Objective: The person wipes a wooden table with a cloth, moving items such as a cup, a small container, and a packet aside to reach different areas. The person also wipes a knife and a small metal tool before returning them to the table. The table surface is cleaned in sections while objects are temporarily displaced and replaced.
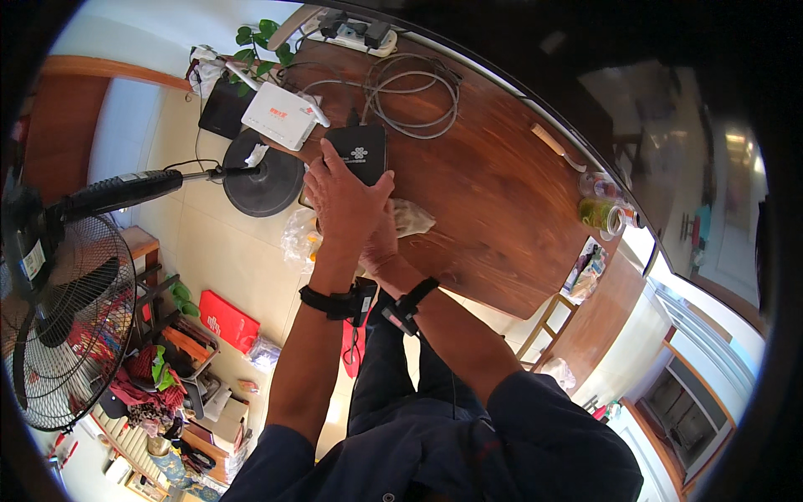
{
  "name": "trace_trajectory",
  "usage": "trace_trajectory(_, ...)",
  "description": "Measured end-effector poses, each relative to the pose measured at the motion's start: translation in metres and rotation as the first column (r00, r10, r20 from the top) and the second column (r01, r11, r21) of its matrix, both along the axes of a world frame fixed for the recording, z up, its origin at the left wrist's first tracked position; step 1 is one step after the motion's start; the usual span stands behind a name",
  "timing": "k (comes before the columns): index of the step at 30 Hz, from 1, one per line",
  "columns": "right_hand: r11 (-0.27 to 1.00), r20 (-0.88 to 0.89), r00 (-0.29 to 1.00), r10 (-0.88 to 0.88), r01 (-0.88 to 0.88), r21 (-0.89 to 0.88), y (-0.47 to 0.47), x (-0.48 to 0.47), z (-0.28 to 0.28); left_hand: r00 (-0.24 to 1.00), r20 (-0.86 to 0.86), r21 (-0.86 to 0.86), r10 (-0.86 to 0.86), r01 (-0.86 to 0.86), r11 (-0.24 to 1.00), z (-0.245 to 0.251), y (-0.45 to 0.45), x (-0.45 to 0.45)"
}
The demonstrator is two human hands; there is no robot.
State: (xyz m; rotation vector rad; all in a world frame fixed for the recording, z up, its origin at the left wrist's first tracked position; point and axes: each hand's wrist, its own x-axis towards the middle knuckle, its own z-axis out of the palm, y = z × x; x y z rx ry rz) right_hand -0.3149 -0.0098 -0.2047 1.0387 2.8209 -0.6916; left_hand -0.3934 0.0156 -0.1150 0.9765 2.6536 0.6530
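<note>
A flat black set-top box (370,166) lies on the brown wooden table (477,207), cables plugged into its far side. My left hand (345,194) spans the box's near end, fingers along its left side and thumb by its right corner. Partly hidden under the left hand is my right hand (381,245); its fingers cannot be seen. A crumpled pale cloth or bag (413,218) lies beside it on the table. Just left of the box sits a white router (279,116) with antennas raised. Both wrists wear black straps with small devices.
A coiled grey cable (414,135) and a power strip (361,34) lie at the table's back. Jars (596,213) stand near the large dark screen (627,94) at right. A black floor fan (69,314) with a round base (266,188) stands left. A clear plastic bag (298,235) is beside my left hand.
</note>
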Motion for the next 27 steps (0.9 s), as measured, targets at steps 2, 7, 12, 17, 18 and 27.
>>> trace_trajectory(2, 0.990, -0.243, 0.962, 0.122, -0.100, 0.099, -0.006, 0.008, -0.002, 1.000, 0.006, -0.004, 0.002, -0.002, 1.000, -0.002, -0.001, 0.001)
trace_trajectory(7, 0.934, -0.093, 0.936, 0.339, -0.323, 0.151, -0.008, 0.074, 0.022, 0.999, -0.037, -0.030, -0.010, 0.009, 1.000, -0.016, -0.004, 0.004)
trace_trajectory(12, 0.974, -0.113, 0.974, 0.199, -0.184, 0.129, 0.025, 0.152, 0.041, 0.999, -0.030, -0.021, -0.030, 0.030, 0.999, -0.031, -0.017, 0.007)
trace_trajectory(17, 0.971, -0.150, 0.988, -0.038, 0.072, 0.228, 0.075, 0.193, 0.043, 0.995, -0.080, 0.049, -0.064, 0.068, 0.996, -0.041, -0.032, 0.005)
trace_trajectory(18, 0.965, -0.152, 0.984, -0.090, 0.124, 0.232, 0.085, 0.194, 0.043, 0.993, -0.099, 0.063, -0.069, 0.075, 0.995, -0.042, -0.034, 0.004)
trace_trajectory(27, 0.866, -0.229, 0.915, -0.332, 0.392, 0.311, 0.158, 0.128, 0.017, 0.992, -0.124, 0.167, -0.022, 0.043, 0.985, -0.063, -0.048, 0.012)
